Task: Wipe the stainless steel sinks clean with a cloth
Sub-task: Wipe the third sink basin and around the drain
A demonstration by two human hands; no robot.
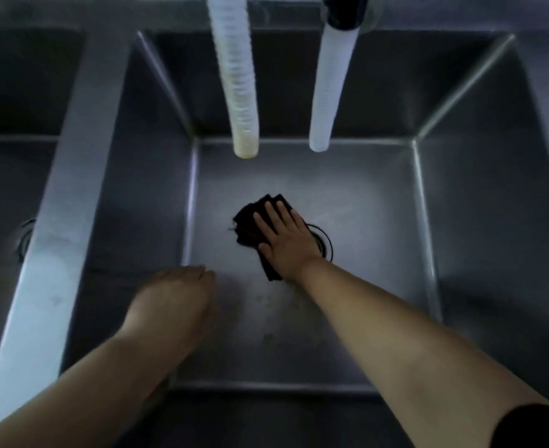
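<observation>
Down on the sink (379,189) floor, beside the drain (323,240), the right hand (286,240) presses flat, fingers spread, on a dark folded cloth (250,221): likely soft and light, best held under the palm. The left hand (173,292) hangs loosely curled, empty.

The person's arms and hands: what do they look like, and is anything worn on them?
Both forearms are bare. The left hand and the right hand have no gloves, and no rings, watch or bracelet can be seen, though the picture is dim and a little blurred. Only a dark sleeve edge shows on the right arm, at the bottom right corner.
</observation>
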